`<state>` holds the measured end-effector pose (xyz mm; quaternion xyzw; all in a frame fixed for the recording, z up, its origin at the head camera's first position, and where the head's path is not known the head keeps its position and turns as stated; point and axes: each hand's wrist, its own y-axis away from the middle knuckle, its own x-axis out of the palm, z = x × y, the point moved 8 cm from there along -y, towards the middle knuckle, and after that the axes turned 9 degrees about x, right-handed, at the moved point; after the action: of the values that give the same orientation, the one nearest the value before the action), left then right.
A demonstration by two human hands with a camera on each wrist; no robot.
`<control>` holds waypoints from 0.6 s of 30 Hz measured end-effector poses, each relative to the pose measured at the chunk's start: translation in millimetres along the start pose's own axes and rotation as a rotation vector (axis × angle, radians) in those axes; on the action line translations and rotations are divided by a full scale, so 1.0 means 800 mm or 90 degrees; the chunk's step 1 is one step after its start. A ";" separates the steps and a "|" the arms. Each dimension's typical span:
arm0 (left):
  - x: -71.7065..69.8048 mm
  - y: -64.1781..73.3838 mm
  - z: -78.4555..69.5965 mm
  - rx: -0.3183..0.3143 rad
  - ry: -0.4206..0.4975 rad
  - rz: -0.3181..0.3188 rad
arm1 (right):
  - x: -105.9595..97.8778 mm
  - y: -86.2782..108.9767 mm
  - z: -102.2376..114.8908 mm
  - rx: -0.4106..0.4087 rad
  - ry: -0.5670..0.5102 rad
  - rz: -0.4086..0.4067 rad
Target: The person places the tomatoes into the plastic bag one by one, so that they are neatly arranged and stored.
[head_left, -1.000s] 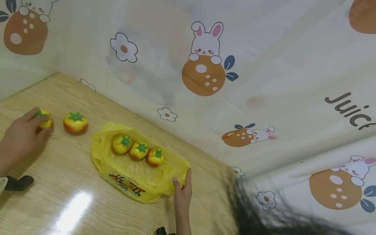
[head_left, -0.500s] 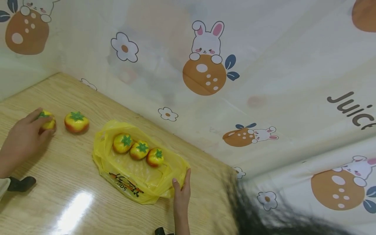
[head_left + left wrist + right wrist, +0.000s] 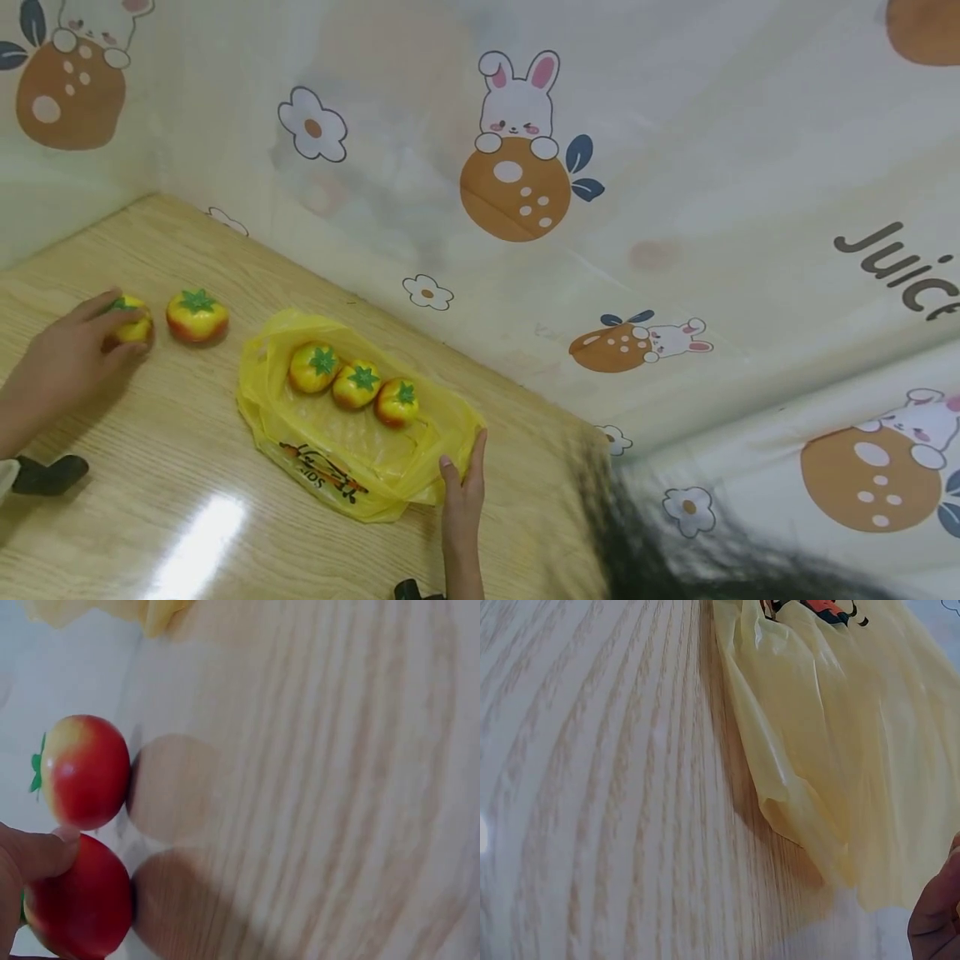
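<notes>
A pale, cream-white sheet (image 3: 720,167) stands like a wall along the far side of a light wood-grained surface (image 3: 300,550), meeting another stretch at a corner on the left and creasing into a long slanting fold on the right. Its print repeats white rabbits (image 3: 515,108) perched on orange-brown fruits (image 3: 495,208) with blue leaves (image 3: 579,153), among white flowers (image 3: 300,108) with brown centres; dark lettering (image 3: 885,260) runs off the right edge. Faint pinkish and grey patches blur the sheet. Light throws a bright white glare (image 3: 198,546) onto the wood, whose streaky grain looks paler in both wrist views
</notes>
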<state>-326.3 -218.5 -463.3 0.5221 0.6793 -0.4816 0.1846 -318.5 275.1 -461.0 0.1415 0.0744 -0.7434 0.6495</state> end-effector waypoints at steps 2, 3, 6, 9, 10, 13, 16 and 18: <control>0.000 0.000 0.005 -0.008 0.013 0.001 | -0.001 0.000 -0.001 -0.005 -0.001 0.000; 0.000 0.001 0.007 -0.015 0.017 0.000 | -0.002 0.000 -0.001 -0.007 -0.001 -0.004; -0.002 0.005 0.010 -0.026 0.022 -0.024 | -0.004 0.000 -0.003 -0.011 0.004 -0.016; -0.008 0.010 0.007 -0.023 0.026 -0.072 | -0.007 0.001 -0.001 -0.022 0.012 -0.030; -0.012 0.011 0.004 -0.017 0.027 -0.094 | -0.007 0.002 0.000 -0.027 0.015 -0.032; -0.023 0.012 -0.004 0.004 0.026 -0.146 | -0.007 0.002 0.005 -0.040 0.018 -0.035; -0.032 0.012 -0.012 0.019 0.021 -0.175 | -0.006 0.001 0.008 -0.049 0.020 -0.029; -0.034 0.011 -0.015 0.022 0.023 -0.180 | -0.006 0.001 0.009 -0.052 0.023 -0.027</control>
<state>-304.9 -222.6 -441.6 0.4324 0.7411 -0.5050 0.0938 -318.1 277.3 -453.0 0.1264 0.1194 -0.7507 0.6374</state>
